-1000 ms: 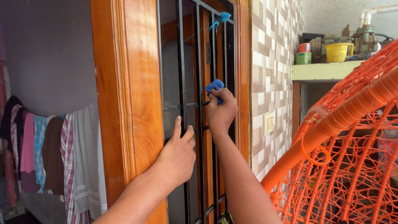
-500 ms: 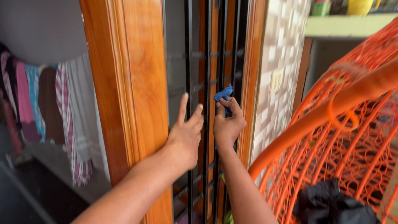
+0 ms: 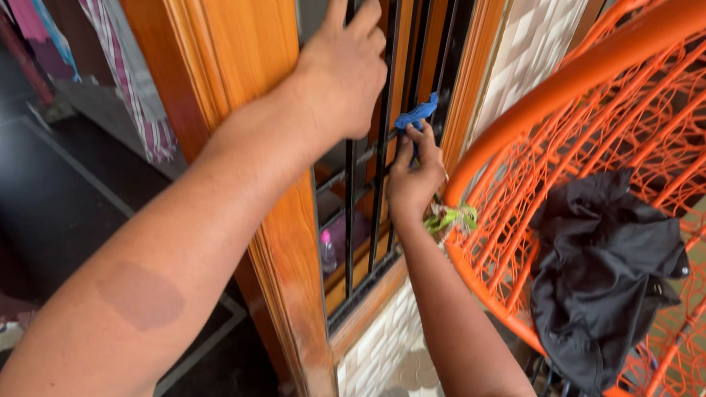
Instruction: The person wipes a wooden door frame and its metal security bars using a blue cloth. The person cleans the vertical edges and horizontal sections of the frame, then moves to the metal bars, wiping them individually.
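My right hand (image 3: 414,177) pinches a small blue cloth (image 3: 417,113) against the black metal bars (image 3: 375,165) of a window grille, low in the opening. My left hand (image 3: 343,58) rests flat on the bars beside the varnished wooden frame (image 3: 238,41), fingers spread upward, holding nothing. The two hands are close together, the left one above and to the left of the right one.
An orange woven hanging chair (image 3: 651,109) crowds the right side, with a black garment (image 3: 605,265) lying in it. A tiled wall (image 3: 534,41) stands between window and chair. Clothes (image 3: 114,25) hang at upper left over a dark floor (image 3: 58,189).
My right hand has slid the blue cloth down the bars from mid-height to the lower part. My view has tilted downward, and the left hand stays on the grille.
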